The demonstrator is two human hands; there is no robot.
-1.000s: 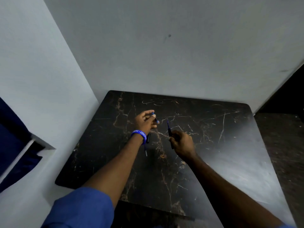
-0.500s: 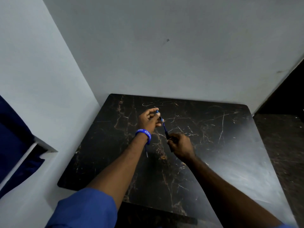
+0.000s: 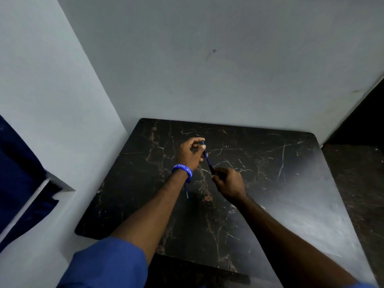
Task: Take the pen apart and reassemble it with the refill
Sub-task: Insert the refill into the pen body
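My right hand [image 3: 228,183] grips the dark pen barrel [image 3: 213,171], low over the middle of the black marble table [image 3: 291,183]. A thin blue refill [image 3: 207,160] sticks up and to the left out of the barrel. My left hand [image 3: 190,152], with a blue wristband [image 3: 182,170], pinches a small blue pen piece [image 3: 202,142] at the refill's upper end. Whether that piece sits on the refill or only touches it is hidden by my fingers. Another thin pen part [image 3: 187,192] lies on the table under my left wrist.
Pale walls close in the table at the back and on the left. A dark gap runs along the table's right side [image 3: 357,183]. A dark blue cloth [image 3: 18,173] hangs at the far left.
My two hands have come together. The refill tip, apart from my left hand one second ago, now meets the blue piece in my left fingers. The part on the table has not moved.
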